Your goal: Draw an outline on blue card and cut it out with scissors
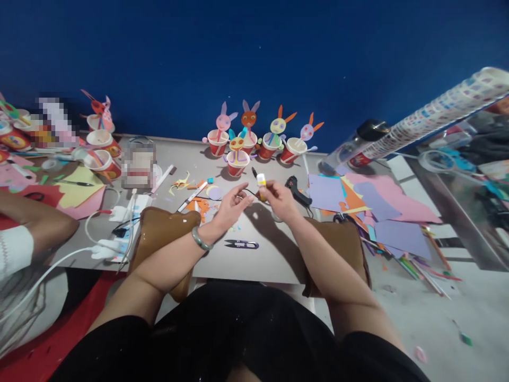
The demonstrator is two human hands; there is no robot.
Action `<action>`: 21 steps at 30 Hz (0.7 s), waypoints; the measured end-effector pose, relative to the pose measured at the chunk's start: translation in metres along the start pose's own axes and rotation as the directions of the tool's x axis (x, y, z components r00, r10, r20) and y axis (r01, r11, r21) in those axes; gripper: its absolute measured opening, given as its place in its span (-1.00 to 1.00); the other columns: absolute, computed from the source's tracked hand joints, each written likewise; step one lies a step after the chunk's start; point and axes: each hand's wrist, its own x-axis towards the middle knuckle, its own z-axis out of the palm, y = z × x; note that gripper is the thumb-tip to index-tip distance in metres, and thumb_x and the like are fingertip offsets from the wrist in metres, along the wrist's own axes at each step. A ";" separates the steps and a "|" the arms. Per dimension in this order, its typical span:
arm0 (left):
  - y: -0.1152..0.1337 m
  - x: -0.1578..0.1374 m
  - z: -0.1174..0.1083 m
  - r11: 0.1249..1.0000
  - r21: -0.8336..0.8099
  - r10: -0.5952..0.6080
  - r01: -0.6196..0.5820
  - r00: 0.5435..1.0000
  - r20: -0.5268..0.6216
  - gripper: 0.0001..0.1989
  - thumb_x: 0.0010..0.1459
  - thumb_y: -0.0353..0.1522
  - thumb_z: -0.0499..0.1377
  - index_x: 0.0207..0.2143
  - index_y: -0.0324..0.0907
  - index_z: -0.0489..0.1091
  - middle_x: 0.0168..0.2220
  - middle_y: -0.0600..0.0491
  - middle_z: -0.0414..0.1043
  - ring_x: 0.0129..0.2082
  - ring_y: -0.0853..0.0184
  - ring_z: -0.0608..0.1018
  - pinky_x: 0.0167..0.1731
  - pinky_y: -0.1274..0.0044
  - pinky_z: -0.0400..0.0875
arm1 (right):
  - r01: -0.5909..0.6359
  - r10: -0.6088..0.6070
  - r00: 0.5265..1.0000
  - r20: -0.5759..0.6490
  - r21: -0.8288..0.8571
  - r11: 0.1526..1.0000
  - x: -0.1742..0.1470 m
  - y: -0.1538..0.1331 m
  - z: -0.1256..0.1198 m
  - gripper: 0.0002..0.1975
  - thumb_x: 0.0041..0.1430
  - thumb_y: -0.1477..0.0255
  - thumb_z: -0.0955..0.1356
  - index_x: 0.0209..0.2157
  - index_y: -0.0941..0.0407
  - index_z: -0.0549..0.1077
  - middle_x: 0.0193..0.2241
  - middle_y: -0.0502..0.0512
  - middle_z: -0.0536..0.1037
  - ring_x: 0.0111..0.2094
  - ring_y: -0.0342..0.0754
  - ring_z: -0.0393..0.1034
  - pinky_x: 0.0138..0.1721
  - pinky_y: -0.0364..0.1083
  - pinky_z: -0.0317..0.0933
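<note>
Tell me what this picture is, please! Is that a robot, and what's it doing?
No robot here, just a person's own two bare hands. The one picture comes from a camera worn on that person's head, looking forward and down. The right hand holds a small yellow-and-white bottle. The left hand is close by, its fingers a bit apart. On the table are snips, a black glue gun, coloured paper and paper cups with long-eared paper figures.

A craft workspace: coloured paper, scraps, snips and a glue gun on a table beside rabbit-topped cups.
</note>
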 end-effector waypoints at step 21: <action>0.020 0.005 -0.004 0.881 -0.460 -0.127 0.113 0.992 0.001 -0.51 -0.16 -0.06 0.48 -0.35 -0.27 0.56 -0.58 0.18 0.33 -0.64 0.58 0.30 -0.64 0.64 0.10 | 0.027 -0.006 0.970 -0.244 0.083 0.996 -0.064 -0.022 0.046 -0.68 0.21 0.14 0.43 -0.19 0.10 0.51 -0.42 0.07 0.64 -0.45 -0.05 0.57 -0.34 -0.04 0.45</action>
